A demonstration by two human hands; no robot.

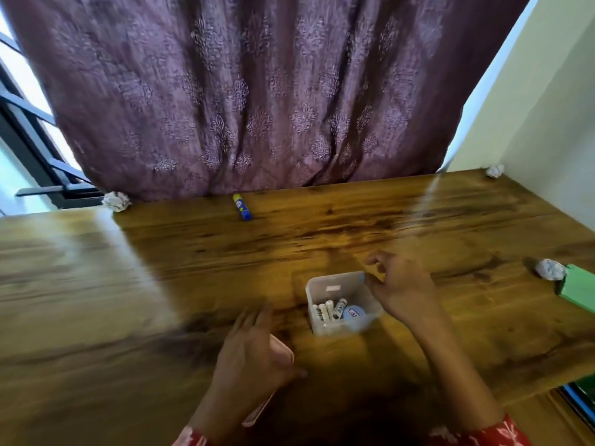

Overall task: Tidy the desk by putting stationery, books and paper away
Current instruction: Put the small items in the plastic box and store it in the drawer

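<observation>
Clearly the right hand (402,289) pinches something small and blue over the clear box (341,304), the left hand (254,352) grips a pink object (283,352); a careless release could miss the rim

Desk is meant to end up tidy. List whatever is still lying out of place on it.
Three crumpled paper balls sit loose on the desk: one at the far left edge, one in the far right corner, one beside the green book at. A blue glue stick lies by the curtain, outside the clear container.
</observation>
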